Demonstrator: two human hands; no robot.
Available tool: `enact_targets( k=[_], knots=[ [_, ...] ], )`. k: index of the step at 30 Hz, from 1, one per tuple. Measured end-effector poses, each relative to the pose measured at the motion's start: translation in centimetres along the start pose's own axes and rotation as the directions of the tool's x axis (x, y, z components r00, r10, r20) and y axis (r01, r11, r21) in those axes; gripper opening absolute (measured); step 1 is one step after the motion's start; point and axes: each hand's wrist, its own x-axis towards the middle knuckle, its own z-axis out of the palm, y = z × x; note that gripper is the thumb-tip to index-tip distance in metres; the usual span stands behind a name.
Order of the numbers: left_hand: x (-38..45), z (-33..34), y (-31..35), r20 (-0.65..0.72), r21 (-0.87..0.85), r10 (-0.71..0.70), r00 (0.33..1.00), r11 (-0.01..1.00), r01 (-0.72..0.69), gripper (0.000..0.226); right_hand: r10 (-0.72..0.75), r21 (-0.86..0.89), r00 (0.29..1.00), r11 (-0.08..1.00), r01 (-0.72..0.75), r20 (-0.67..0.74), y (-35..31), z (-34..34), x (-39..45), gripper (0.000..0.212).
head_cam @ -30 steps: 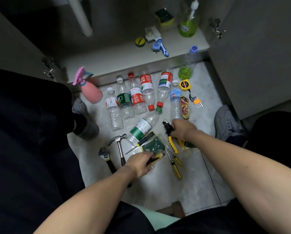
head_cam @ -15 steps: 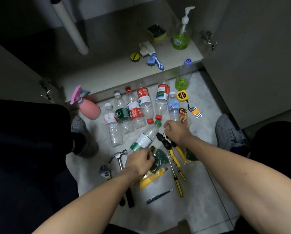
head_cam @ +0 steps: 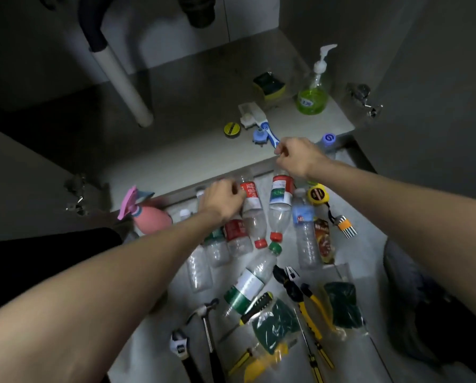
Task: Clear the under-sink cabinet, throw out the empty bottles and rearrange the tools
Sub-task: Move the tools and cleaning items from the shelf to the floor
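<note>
On the pale floor in front of the open under-sink cabinet point(head_cam: 192, 150), seen from the head camera, a person's two bare forearms reached forward from six o'clock. The left hand point(head_cam: 222, 199) hovered over a row of clear plastic bottles point(head_cam: 254, 214) at the centre of the view, fingers loosely curled; whether it gripped one could not be told. The right hand point(head_cam: 294, 156), at about one o'clock from the left, was at the cabinet's front edge with fingers curled, its fingertips beside the handle of a blue-and-white brush point(head_cam: 264, 128); contact was unclear.

The bottles lay side by side, most with red or green labels. A green-capped bottle point(head_cam: 250, 283) lay slanted just below them, towards six o'clock. Further down lay the tools: yellow-handled pliers point(head_cam: 300, 291), a screwdriver point(head_cam: 254, 306), a hammer point(head_cam: 207, 322) and a wrench point(head_cam: 178, 348), with bagged green scouring pads point(head_cam: 275, 324) among them.

A pink spray bottle point(head_cam: 151, 219) lay at nine o'clock. A yellow tape measure point(head_cam: 318, 195) sat at three o'clock of the bottles.

Inside the cabinet stood a green soap dispenser point(head_cam: 312, 99) at one o'clock, a sponge point(head_cam: 268, 85) beside it, and a white drain pipe point(head_cam: 123, 81) at eleven o'clock.
</note>
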Motion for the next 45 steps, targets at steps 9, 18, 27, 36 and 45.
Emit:
enact_targets(
  k=[9,18,27,36,45],
  knots=[
    [15.1,-3.1,1.3,-0.146,0.104,0.008,0.989,0.995,0.007,0.049,-0.064,0.040,0.988,0.997,0.071,-0.143,-0.2,2.8,7.8,0.054],
    [19.5,-1.0,0.0,-0.136,0.257,0.090,0.987,0.965,-0.052,0.038,-0.153,-0.155,0.975,0.980,0.128,-0.161,-0.3,5.5,11.6,0.041],
    [12.9,-3.4,-1.2,-0.298,0.036,0.066,0.952,0.998,-0.058,0.045,-0.123,-0.021,0.949,0.992,0.122,-0.290,-2.0,6.2,9.8,0.037],
    [-7.2,1.2,-8.9,-0.069,-0.016,0.060,0.996,0.998,-0.061,0.049,-0.159,0.146,0.970,0.972,0.186,-0.182,-2.8,10.0,2.3,0.023],
    [-16.1,9.1,-10.6,0.162,0.138,-0.043,0.986,0.990,0.021,0.039,-0.185,0.146,0.982,0.973,0.178,0.036,1.4,12.7,-4.3,0.020]
  ],
)
